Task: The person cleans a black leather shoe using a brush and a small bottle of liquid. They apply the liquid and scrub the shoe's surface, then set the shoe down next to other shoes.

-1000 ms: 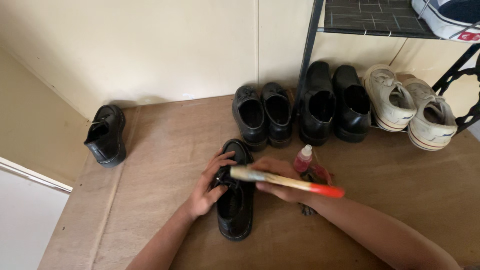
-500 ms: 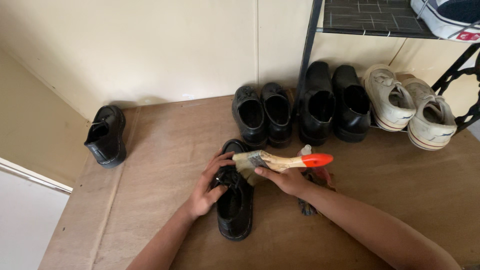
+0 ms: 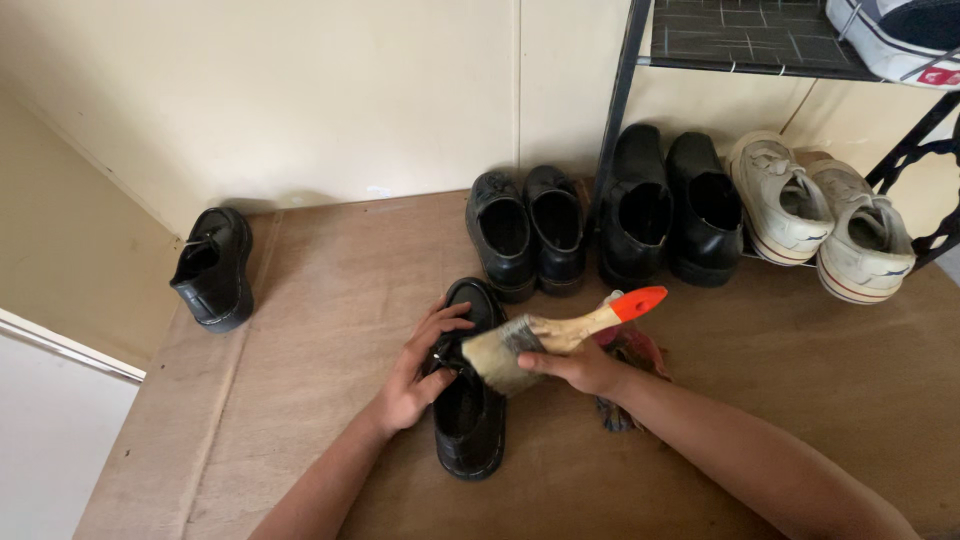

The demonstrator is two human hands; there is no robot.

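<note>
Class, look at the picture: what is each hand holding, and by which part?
The right hand grips the paintbrush by its wooden handle near the bristles. The left hand steadies the black shoe at its side.

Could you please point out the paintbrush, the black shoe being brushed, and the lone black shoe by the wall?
paintbrush [image 3: 500, 358]: head view, on the pale bristles.
black shoe being brushed [image 3: 468, 440]: head view, on its heel end.
lone black shoe [image 3: 213, 268]: head view, on its upper.
</note>
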